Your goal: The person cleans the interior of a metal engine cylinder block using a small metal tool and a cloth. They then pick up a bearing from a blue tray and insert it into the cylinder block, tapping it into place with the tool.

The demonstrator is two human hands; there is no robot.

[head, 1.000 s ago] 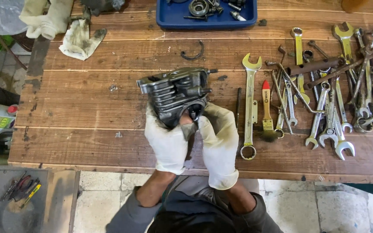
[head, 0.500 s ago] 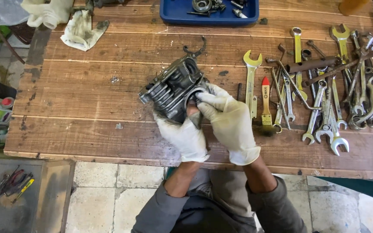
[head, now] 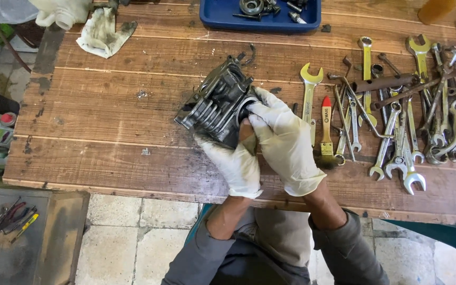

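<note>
Head view: a person in white gloves grips a dark, greasy engine cylinder head (head: 218, 105), tilted and lifted just above the middle of a worn wooden bench (head: 106, 121). The left hand (head: 233, 161) closes around the part's near underside; the right hand (head: 283, 137) is clamped on its right side, fingertips pressed at a round opening. Right of the cylinder head lie a yellow-handled spanner (head: 309, 100) and a small red-tipped brush (head: 325, 129), then a heap of spanners (head: 412, 116) farther right. Beyond the part, a blue tray (head: 209, 16) holds small loose pieces; a soiled rag (head: 101, 32) lies beyond and to its left. The part looks stripped and unmounted, so the work appears well under way, yet no tool is in hand now.
</note>
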